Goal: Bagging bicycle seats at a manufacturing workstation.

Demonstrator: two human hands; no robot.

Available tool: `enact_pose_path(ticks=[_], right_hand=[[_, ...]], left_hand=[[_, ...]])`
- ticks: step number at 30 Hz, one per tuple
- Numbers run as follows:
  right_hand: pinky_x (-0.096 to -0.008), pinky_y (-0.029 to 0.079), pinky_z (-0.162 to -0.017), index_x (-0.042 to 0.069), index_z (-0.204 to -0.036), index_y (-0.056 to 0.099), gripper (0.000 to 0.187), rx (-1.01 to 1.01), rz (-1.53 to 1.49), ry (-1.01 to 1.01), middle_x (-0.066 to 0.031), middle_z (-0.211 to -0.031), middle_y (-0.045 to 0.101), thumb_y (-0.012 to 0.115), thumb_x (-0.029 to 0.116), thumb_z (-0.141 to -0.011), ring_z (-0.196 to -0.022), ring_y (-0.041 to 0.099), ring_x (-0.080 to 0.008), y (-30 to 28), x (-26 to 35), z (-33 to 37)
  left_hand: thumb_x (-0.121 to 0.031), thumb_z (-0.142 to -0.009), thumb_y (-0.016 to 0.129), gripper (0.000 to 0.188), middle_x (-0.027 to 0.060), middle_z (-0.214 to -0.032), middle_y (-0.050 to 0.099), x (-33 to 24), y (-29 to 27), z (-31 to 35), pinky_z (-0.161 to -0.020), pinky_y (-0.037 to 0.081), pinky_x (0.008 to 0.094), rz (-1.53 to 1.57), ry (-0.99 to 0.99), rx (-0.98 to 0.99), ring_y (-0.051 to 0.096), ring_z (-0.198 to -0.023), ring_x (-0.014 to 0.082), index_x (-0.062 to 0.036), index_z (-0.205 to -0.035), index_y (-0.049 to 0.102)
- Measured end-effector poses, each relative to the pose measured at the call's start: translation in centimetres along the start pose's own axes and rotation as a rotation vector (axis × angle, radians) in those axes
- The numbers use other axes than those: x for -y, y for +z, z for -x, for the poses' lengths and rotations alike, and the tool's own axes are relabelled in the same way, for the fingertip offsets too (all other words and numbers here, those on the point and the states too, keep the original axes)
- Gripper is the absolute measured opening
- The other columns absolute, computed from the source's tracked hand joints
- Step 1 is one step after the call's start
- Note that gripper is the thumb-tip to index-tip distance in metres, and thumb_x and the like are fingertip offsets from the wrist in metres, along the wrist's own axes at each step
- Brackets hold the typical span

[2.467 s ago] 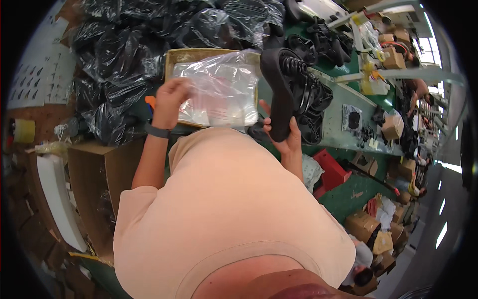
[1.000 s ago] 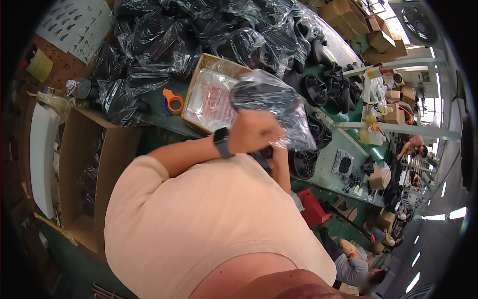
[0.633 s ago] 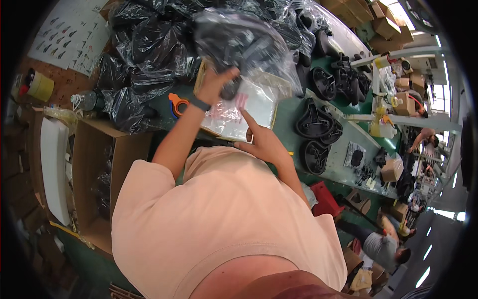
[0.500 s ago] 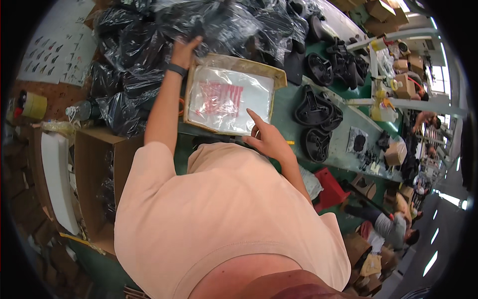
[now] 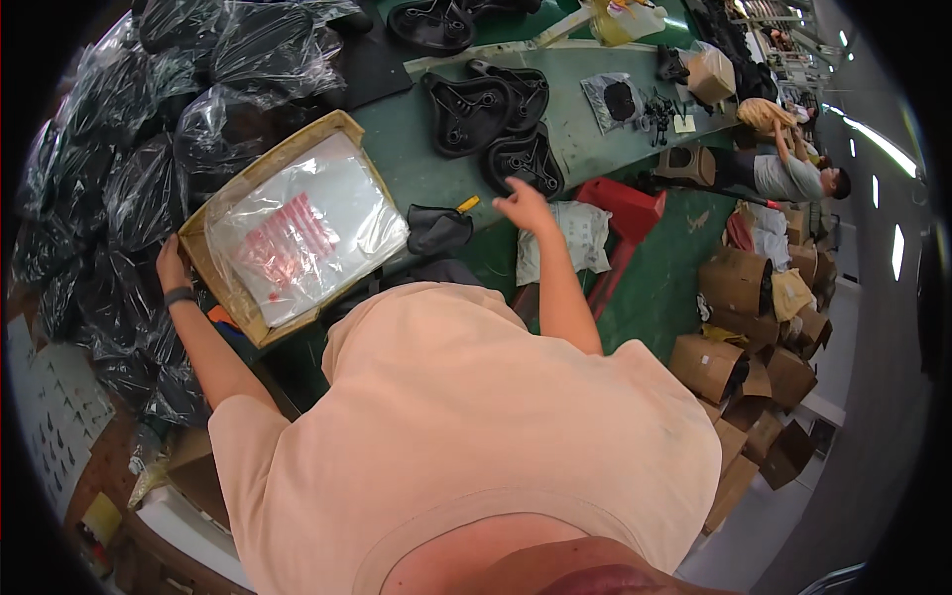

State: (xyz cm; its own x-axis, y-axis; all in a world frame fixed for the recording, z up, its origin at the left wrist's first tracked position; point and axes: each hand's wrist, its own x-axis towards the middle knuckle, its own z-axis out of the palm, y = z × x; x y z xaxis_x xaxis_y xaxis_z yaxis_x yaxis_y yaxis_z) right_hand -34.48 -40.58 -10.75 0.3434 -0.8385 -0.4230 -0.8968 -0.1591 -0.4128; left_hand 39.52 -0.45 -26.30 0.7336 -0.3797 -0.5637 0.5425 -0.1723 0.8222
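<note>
A shallow cardboard box [image 5: 342, 124] sits on the green-topped table, slanted in view. Inside it lies a clear plastic bag [image 5: 372, 213] with red print over a white, flat content. My left hand [image 5: 173, 266], a dark band at its wrist, is closed on the box's left edge; some of its fingers are hidden. My right hand [image 5: 526, 206] hangs by the table's near edge with the index finger stretched out and nothing held. Just beyond its fingertips are black moulded plastic bases [image 5: 521, 159]. A black pouch-like thing [image 5: 438, 230] with a yellow tip lies between box and right hand.
Plastic-wrapped black parts [image 5: 149, 188] are heaped left of the box. A red pallet-jack-like frame [image 5: 625, 208] and a whitish sack [image 5: 565, 243] stand near my right arm. Cartons [image 5: 709, 367] are piled at right, where another person [image 5: 793, 177] bends over.
The view has turned toward the right. My left hand has gone from the plastic-wrapped heap to the box's left edge. My right hand has left the bag and reached right, past the box.
</note>
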Motion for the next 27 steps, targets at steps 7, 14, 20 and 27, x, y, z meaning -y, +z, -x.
enact_pose_path(ticks=[7, 14, 20, 27], right_hand=[[-0.0415, 0.055, -0.051, 0.007, -0.143, 0.06, 0.071, -0.206, -0.737, 0.778, -0.0198, -0.106, 0.073, 0.077, 0.058, -0.097, -0.072, 0.073, -0.0332, -1.8, -14.8, -20.3], [-0.0325, 0.054, -0.056, 0.022, -0.156, 0.043, 0.082, 0.059, -1.379, 0.548, -0.0159, -0.098, 0.07, 0.047, 0.084, -0.102, -0.071, 0.067, -0.0235, -4.7, -18.1, -18.5], [-0.0514, 0.064, -0.085, 0.024, -0.169, 0.029, 0.083, -0.008, -1.646, 0.308, -0.021, -0.148, 0.057, 0.043, 0.078, -0.108, -0.111, 0.07, -0.0373, -7.2, -15.5, -3.4], [-0.0553, 0.046, -0.12, 0.001, -0.173, 0.014, 0.139, -0.12, -0.393, 0.272, -0.0336, -0.162, 0.046, 0.102, 0.036, -0.071, -0.14, 0.056, -0.0533, 1.8, -22.1, -0.3]], left_hand=[[-0.019, -0.101, 0.073, 0.039, 0.0211, -0.131, 0.073, 1.7, 21.6, 24.4, -0.109, 0.052, 0.048, -1.035, 0.97, -0.365, 0.067, -0.123, 0.0406, 0.0016, -0.134, 0.07], [-0.037, -0.093, 0.084, 0.033, 0.0148, -0.1, 0.078, 15.1, 37.4, 23.4, -0.082, 0.059, 0.047, -1.04, 0.409, 0.038, 0.076, -0.092, 0.0362, -0.0083, -0.109, 0.077], [-0.039, -0.094, 0.082, 0.035, 0.017, -0.103, 0.077, 18.4, 38.9, 20.8, -0.086, 0.058, 0.0466, -1.164, 0.292, 0.067, 0.074, -0.096, 0.0356, -0.0058, -0.105, 0.077], [-0.036, -0.092, 0.084, 0.036, 0.0195, -0.103, 0.075, 17.9, 41.4, 22.4, -0.089, 0.057, 0.0488, -1.272, 0.403, 0.002, 0.072, -0.099, 0.0381, -0.0028, -0.104, 0.076]])
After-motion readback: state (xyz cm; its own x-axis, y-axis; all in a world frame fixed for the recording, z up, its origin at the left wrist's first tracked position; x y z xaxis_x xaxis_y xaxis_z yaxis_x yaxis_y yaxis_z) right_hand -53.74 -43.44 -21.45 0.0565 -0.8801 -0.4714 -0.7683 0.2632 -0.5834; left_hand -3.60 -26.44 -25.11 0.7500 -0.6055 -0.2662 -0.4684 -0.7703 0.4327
